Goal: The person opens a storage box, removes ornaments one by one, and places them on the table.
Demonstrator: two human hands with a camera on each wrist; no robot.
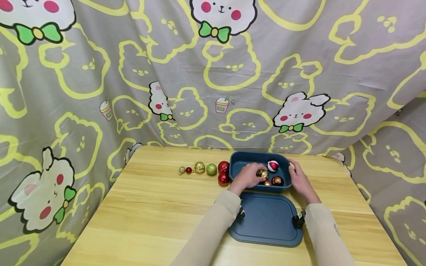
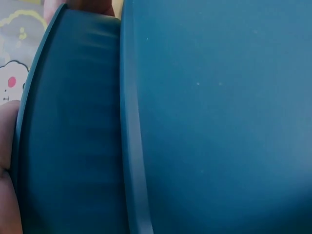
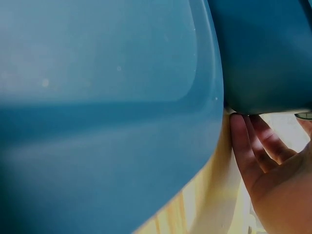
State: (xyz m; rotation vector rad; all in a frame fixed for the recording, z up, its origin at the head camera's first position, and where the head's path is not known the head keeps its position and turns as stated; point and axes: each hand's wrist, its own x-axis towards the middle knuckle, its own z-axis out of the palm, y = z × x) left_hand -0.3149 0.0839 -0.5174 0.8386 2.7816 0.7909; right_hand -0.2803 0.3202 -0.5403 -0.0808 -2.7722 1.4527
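Observation:
Inside a dark blue box (image 1: pixel 244 157), my left hand (image 1: pixel 247 175) holds a shiny gold bauble (image 1: pixel 264 173) between thumb and fingers. My right hand (image 1: pixel 301 181) grips the right end of the box at its rim; in the right wrist view its fingers (image 3: pixel 246 146) touch the outer wall. Also in the box lie a red-and-white bauble (image 1: pixel 273 166), a copper-brown bauble (image 1: pixel 277 180) and a small orange-gold bauble (image 1: pixel 267 183), partly covered. In the left wrist view, the box wall (image 2: pixel 73 117) and lid hide the held bauble.
The blue lid (image 1: pixel 266 220) lies flat before the box, under my wrists. Left of the box stand two red baubles (image 1: pixel 223 178), a green bauble (image 1: pixel 211 169), a gold bauble (image 1: pixel 199 167), and smaller red (image 1: pixel 188 170) and gold baubles (image 1: pixel 182 170). A patterned curtain (image 1: pixel 239 81) hangs behind the wooden table (image 1: pixel 143 214).

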